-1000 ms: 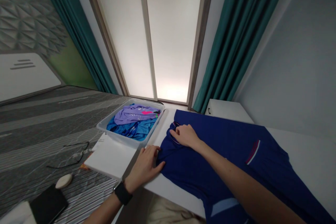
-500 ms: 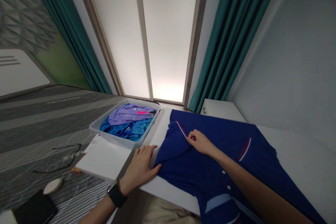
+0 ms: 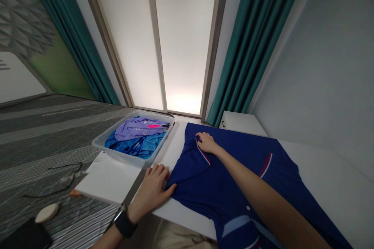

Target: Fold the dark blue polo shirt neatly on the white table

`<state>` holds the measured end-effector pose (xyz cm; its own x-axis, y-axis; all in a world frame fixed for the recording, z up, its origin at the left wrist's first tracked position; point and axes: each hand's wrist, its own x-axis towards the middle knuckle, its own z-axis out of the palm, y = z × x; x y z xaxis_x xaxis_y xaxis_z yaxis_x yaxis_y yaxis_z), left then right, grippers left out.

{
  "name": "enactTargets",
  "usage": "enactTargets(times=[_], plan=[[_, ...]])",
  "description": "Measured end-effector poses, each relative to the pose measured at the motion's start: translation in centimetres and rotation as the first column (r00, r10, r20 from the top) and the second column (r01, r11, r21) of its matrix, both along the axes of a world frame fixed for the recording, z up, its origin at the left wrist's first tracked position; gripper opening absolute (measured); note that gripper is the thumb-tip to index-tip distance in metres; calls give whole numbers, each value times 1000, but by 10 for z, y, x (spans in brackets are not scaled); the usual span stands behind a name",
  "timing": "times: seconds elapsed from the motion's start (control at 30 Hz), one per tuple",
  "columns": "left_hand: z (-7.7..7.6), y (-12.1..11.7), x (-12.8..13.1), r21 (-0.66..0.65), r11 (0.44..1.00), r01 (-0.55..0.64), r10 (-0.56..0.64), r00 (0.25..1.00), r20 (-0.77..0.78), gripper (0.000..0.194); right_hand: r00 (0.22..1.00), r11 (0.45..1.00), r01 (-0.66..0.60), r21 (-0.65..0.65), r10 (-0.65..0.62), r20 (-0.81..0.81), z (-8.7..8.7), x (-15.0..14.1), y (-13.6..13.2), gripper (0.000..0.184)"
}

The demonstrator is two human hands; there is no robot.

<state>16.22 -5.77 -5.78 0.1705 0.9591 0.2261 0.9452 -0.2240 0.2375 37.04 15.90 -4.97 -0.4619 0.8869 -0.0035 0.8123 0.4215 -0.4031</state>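
A navy blue polo shirt [image 3: 233, 175] with white buttons and red-and-white sleeve trim lies spread over a white table. My left hand [image 3: 156, 186], wearing a dark watch [image 3: 125, 220], rests at the shirt's left edge. Its fingers are apart, and the thumb touches the fabric. Farther up, my right hand [image 3: 206, 142] is at the upper end of the near sleeve's trim [image 3: 203, 152], with its fingers bent and a gap between thumb and forefinger. My right forearm crosses over the shirt and hides part of the button front.
A clear plastic bin [image 3: 97, 144] holding purple and blue clothes stands left of the shirt. Dark-framed glasses [image 3: 70, 181], a pale oval object [image 3: 47, 213] and a black item [image 3: 26, 235] lie on the grey striped surface. A white cabinet [image 3: 244, 123] stands beyond the table.
My right hand has moved from the lower end of the sleeve trim to its upper end. The lower trim end now lies free on the shirt. My left hand stays at the shirt's edge.
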Motion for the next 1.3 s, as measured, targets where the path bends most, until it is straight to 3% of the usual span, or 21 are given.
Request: enactTargets(times=[0.13,0.27,0.43,0.6,0.83,0.93,1.03,1.17,1.23,1.3], plan=[[2,0,1,-6,1000,12,-12,1000,-19,19,995,999,-52,-12,51,-85,-2,-11,4,24],[3,-1,1,-21,1000,19,-20,1000,-14,18,968,996,-93,-7,89,-235,10,-21,1,15],[4,-3,1,-49,997,56,-54,998,41,11,945,998,18,56,2,-327,32,-33,0,22],[5,-5,2,-64,992,108,-104,993,62,6,963,994,84,65,-65,-260,48,-26,0,20],[3,-5,2,-100,987,125,-122,992,29,6,995,982,84,-171,-91,-34,24,5,-29,45],[16,1,-4,-145,973,177,-176,984,21,14,998,975,56,-216,-62,-18,13,17,-47,63],[45,22,-11,-194,951,241,-222,968,114,24,999,986,13,-169,-19,-33,6,24,-62,71],[81,80,-10,-88,979,186,-165,966,200,24,970,990,-65,-126,33,-241,6,29,-72,68],[85,116,-3,-101,969,225,-194,947,256,28,935,992,-83,-100,42,-353,9,30,-71,65],[78,150,8,-120,962,244,-204,939,276,33,906,994,-77,-71,40,-421,13,30,-68,62]])
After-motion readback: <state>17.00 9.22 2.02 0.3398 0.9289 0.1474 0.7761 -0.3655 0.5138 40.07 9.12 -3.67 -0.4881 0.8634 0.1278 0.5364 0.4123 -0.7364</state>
